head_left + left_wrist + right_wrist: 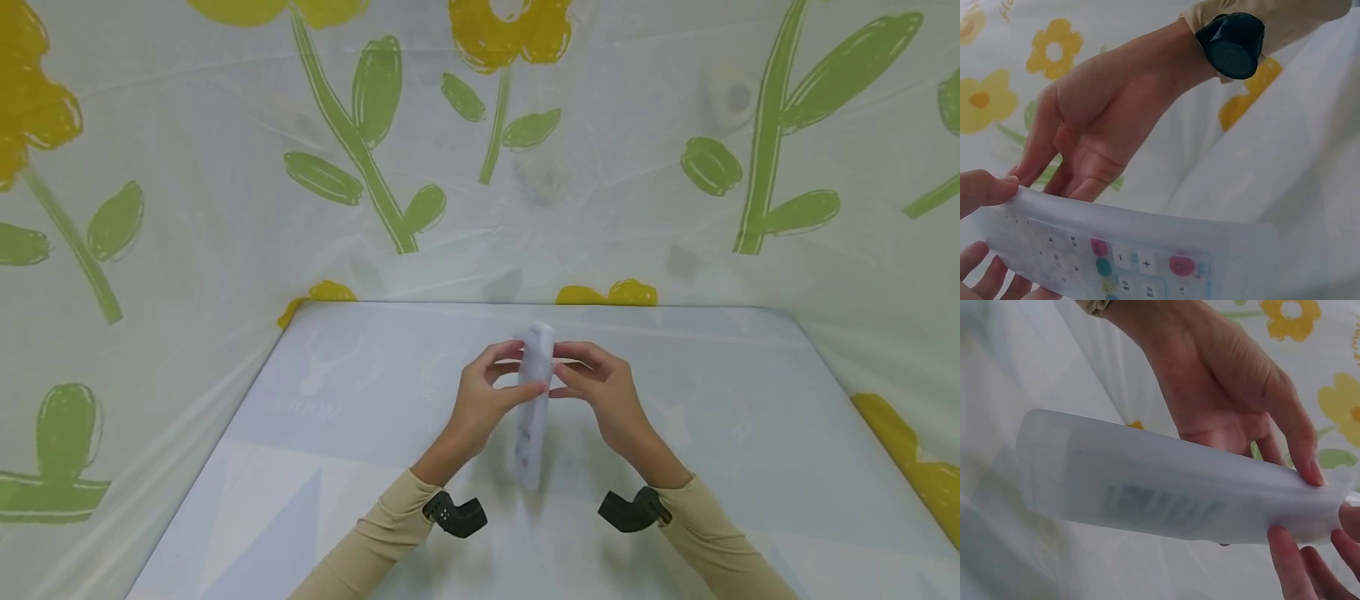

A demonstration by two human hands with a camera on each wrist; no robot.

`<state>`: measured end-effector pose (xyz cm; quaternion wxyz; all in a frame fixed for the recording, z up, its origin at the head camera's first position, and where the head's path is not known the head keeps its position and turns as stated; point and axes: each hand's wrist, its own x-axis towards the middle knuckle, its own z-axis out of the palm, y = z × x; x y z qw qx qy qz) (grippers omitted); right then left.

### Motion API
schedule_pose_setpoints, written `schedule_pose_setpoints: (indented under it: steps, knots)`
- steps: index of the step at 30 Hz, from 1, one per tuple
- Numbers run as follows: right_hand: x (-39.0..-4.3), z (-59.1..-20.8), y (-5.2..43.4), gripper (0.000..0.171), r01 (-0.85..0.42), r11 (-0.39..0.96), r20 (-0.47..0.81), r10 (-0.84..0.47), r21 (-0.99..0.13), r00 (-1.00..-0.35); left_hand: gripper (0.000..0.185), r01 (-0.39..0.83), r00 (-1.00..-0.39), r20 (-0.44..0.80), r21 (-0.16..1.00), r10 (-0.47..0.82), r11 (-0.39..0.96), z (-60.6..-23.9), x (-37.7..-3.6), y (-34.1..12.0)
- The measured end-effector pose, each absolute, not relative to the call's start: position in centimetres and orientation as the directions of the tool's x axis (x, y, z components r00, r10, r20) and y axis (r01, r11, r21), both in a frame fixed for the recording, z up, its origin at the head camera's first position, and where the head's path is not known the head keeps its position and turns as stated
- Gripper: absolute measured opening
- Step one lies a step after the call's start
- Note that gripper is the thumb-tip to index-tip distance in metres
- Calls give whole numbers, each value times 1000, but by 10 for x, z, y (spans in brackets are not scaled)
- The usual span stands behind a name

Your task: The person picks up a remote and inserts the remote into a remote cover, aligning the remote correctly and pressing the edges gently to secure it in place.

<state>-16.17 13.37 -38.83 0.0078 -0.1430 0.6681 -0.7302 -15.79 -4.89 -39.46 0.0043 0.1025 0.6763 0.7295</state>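
Two hands, left hand [480, 400], right hand [607, 392], pinching clear sleeve [534, 367], remote [1141, 265] inside

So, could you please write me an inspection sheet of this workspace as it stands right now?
Surface: pale blue table sheet with faint white prints.
Job's things: one remote control in a translucent sleeve, held up above the surface; coloured buttons show through in the left wrist view, the plain back in the right wrist view.
Clutter: nothing seen.
Hands: left hand pinches the sleeve's far end from one side; right hand pinches it from the other.
Cables: nothing seen; a black wrist camera sits on each forearm.
Surroundings: plastic curtain with yellow flowers and green stems on three sides.
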Motion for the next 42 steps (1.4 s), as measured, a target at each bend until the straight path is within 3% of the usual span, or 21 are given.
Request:
schedule_pose_setpoints:
  steps: [6, 14, 20, 24, 30, 36, 42]
  knots:
    - [-166, -392, 138, 35, -175, -104, 196, -246, -979, -949, 50, 66, -976, 104, 979, 191, -193, -397, -160, -48]
    - [-171, -396, 138, 50, -49, -95, 75, -297, -994, -952, 51, 6, -980, 62, 960, 191, -281, -395, -163, -48]
    - [-170, -398, 136, 54, -114, -69, 128, -268, -991, -955, 43, -33, -981, 19, 965, 195, -261, -396, -164, -51]
    - [-169, -399, 139, 54, -170, -67, 181, -244, -983, -953, 39, -15, -974, 44, 967, 222, -255, -395, -165, -52]
    - [-166, -398, 141, 55, -187, -71, 198, -237, -980, -951, 49, 26, -980, 78, 962, 182, -271, -391, -165, -51]
    - [-164, -396, 141, 56, -187, -55, 195, -201, -981, -960, 39, 72, -979, 105, 981, 177, -182, -392, -165, -55]
    - [-163, -397, 143, 58, -193, -58, 201, -176, -979, -964, 36, 160, -963, 198, 967, 185, -200, -395, -168, -56]
